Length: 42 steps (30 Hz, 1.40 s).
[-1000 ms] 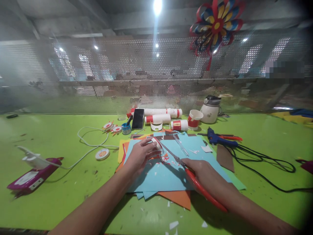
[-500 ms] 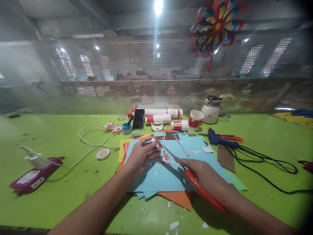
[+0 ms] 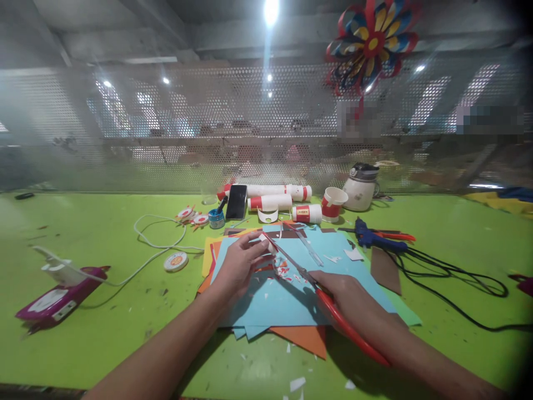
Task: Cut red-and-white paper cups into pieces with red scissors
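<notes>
Head view: green table (image 3: 125, 328) before a perforated screen (image 3: 233, 103), left hand (image 3: 239, 261) pinching a white piece (image 3: 267, 244), right hand (image 3: 343, 297) gripping scissors (image 3: 330, 305)

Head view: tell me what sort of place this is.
Probably a craft workshop or craft classroom: red-handled scissors, a blue hot glue gun and light-blue paper sheets strewn with cut scraps suggest it.
</notes>
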Motion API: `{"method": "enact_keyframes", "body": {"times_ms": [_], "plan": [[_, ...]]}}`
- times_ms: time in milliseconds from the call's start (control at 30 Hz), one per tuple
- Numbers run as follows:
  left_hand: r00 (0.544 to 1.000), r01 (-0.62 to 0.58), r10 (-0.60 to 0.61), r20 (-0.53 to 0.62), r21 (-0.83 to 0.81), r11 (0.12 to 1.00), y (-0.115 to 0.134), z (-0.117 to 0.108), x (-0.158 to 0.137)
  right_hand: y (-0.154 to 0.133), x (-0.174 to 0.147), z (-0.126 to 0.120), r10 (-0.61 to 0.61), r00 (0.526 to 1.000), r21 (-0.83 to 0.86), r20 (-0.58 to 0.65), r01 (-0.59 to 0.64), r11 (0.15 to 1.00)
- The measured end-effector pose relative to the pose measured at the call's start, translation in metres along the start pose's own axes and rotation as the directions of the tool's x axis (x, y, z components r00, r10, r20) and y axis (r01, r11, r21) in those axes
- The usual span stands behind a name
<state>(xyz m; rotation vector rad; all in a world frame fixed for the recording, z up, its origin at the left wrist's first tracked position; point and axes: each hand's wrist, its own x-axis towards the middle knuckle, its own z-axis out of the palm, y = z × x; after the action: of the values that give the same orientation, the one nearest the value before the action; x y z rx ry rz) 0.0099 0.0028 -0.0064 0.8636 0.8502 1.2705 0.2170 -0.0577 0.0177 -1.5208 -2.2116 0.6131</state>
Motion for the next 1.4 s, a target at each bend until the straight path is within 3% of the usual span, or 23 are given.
{"method": "enact_keyframes", "body": {"times_ms": [700,1033,1400], "plan": [[1.0,0.022,-0.023,-0.014,-0.032,0.999,0.0026,0.0032,-0.0026,-0.0058,0.0002,-0.0023,0.08,0.994,-0.068,0.078,-0.075,0.995],[0.998,0.051,-0.051,-0.043,-0.017,0.999,0.0071,0.0056,-0.0045,-0.0014,0.0003,0.0001,0.022,0.998,-0.061,0.059,-0.018,0.998],[0.998,0.047,-0.049,-0.043,-0.05,0.998,0.003,0.0058,-0.0024,-0.0007,-0.0004,0.0012,0.038,0.998,-0.058,0.057,-0.034,0.998]]}}
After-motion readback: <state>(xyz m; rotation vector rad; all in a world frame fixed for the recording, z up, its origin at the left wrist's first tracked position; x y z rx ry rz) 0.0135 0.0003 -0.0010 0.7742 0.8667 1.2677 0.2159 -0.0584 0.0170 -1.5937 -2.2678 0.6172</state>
